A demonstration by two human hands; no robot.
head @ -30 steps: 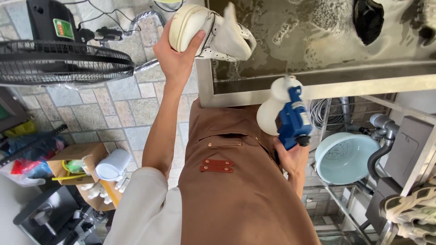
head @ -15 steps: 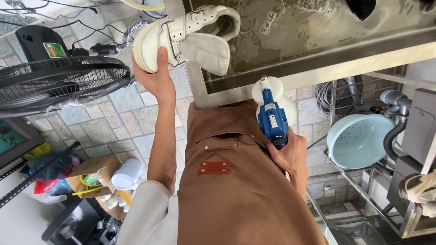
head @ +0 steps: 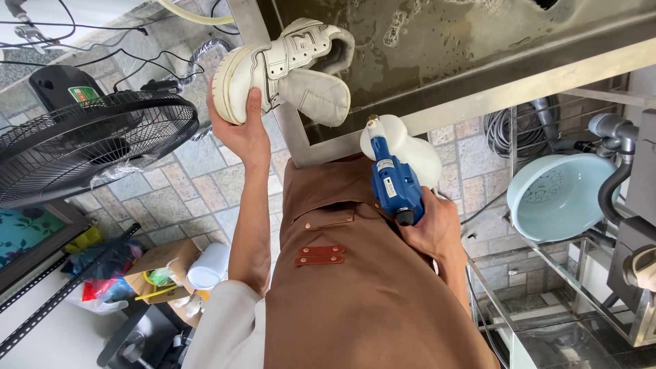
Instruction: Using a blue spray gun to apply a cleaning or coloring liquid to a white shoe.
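Left hand (head: 240, 133) grip around stitched white leather sneaker (head: 283, 65); right hand (head: 430, 229) grip around blue plastic sprayer (head: 394, 181).

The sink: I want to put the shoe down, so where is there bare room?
The wet sink floor right of the shoe is bare, apart from foam near the far edge. The tiled floor between fan and apron is free. It is crowded around the cardboard box and basin.
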